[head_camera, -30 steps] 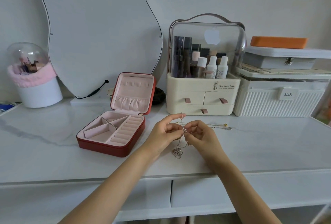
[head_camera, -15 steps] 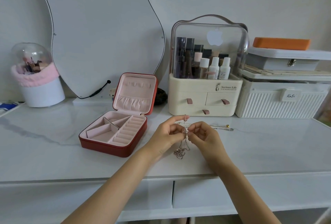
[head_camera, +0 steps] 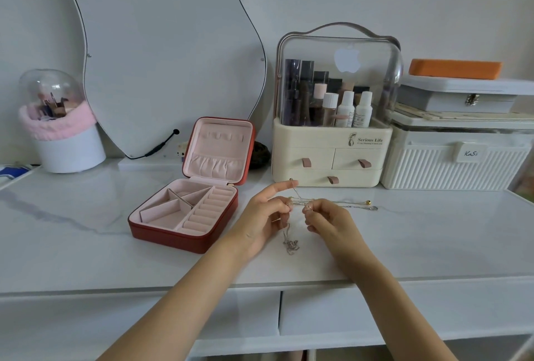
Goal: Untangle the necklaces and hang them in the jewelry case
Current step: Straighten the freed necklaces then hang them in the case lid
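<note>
Two bare hands meet above the middle of the white marble-look vanity top [head_camera: 86, 216], nearer its front edge. The left hand [head_camera: 261, 220] pinches the thin metal necklaces [head_camera: 300, 203] with thumb and middle fingers, its forefinger stretched straight out; the right hand [head_camera: 329, 220] is curled, fingertips nipping the same tangle. How many chains there are I cannot tell; a knotted clump dangles between the wrists, and two beaded ends trail rightward on the top. One jewelry case [head_camera: 185, 213], red outside and pink velvety inside, stands open just left of the hands. One cream cosmetics organizer [head_camera: 329, 158] with three drawers sits at the back edge.
</note>
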